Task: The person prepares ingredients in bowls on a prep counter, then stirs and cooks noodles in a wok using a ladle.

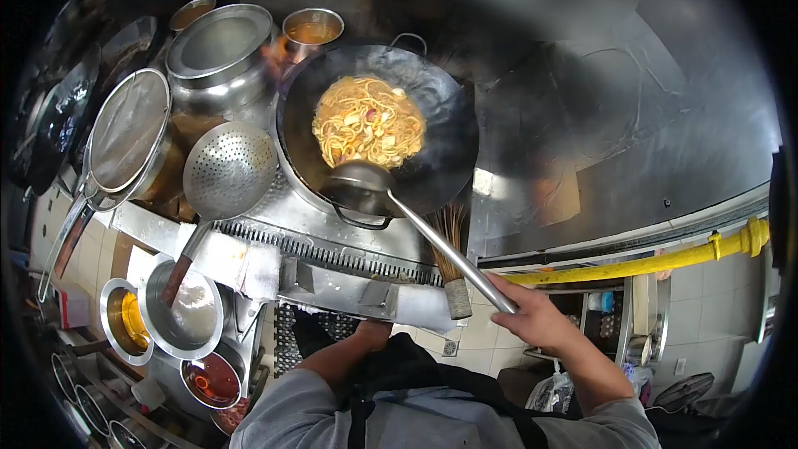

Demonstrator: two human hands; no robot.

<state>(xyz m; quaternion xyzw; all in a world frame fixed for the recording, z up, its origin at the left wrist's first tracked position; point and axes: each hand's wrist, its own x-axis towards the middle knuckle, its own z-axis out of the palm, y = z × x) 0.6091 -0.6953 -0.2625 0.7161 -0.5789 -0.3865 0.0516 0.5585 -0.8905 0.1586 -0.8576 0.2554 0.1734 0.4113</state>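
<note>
Noodles with mixed pieces (370,122) lie in a large dark wok (445,133) on the stove, with steam around them. My right hand (540,316) is wrapped round the handle end of a long metal ladle (449,251). The ladle's bowl (359,181) rests at the near side of the wok, against the edge of the noodles. My left hand (374,332) is low at the stove's front edge, below the wok; its fingers are largely hidden under the edge.
Left of the wok are a perforated skimmer (230,168), a mesh strainer (129,129) and a metal pot (220,54). Sauce bowls (214,378) stand at lower left. A bamboo brush (453,274) and a yellow pipe (648,266) are on the right.
</note>
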